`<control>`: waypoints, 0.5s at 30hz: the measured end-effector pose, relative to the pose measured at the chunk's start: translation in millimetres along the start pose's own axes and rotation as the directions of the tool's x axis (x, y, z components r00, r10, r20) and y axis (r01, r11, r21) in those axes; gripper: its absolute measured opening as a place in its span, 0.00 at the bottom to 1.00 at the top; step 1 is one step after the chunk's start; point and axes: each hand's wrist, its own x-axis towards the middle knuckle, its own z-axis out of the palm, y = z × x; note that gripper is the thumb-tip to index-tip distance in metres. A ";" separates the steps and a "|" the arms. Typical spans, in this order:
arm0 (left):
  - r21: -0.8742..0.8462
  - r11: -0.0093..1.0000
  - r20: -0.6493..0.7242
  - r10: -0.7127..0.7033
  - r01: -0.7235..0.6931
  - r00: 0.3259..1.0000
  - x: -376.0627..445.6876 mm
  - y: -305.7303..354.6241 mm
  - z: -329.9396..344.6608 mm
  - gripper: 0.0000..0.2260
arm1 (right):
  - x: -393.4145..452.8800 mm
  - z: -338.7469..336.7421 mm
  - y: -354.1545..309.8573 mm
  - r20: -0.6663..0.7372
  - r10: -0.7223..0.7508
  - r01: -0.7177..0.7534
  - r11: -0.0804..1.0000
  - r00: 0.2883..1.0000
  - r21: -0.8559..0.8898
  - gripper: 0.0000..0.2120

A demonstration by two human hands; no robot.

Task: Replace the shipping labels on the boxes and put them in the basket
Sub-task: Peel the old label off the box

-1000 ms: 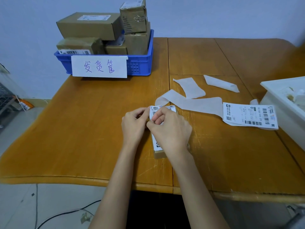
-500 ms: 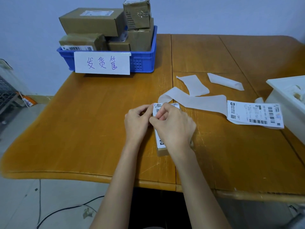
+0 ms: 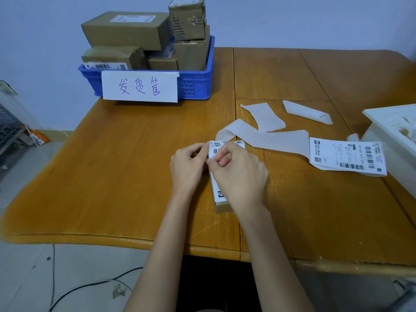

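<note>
small cardboard box (image 3: 221,204) flat on worktop (image 3: 126,176), long axis toward blue basket (image 3: 195,86) | left hand (image 3: 188,170) grip, right hand (image 3: 238,176) grip: both pinching shipping label (image 3: 215,148) at far end

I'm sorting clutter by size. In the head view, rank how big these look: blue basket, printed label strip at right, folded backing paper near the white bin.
1. blue basket
2. printed label strip
3. folded backing paper

The basket sits farther away, so it is truly larger still.

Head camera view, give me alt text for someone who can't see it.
Two bare hands, left hand and right hand, pinch the shipping label on a small cardboard box lying on a wooden table. Behind it lie strips of label backing paper with one printed label; a blue basket of boxes stands at the far left.
</note>
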 end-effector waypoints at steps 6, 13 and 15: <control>-0.010 1.000 -0.006 0.007 -0.007 1.000 -1.5 3.1 0.4 0.10 | 2.4 -1.6 1.9 0.025 -0.020 0.019 1.000 1.000 0.018 0.07; -0.036 0.999 -0.005 -0.010 0.010 1.000 0.6 0.5 1.6 0.10 | 0.5 -2.7 8.2 -0.019 -0.004 0.006 0.995 1.000 0.103 0.07; -0.038 0.999 -0.011 0.002 -0.002 1.000 0.8 -0.7 1.6 0.11 | -0.7 -3.4 5.8 -0.006 -0.013 0.013 0.997 1.000 0.073 0.09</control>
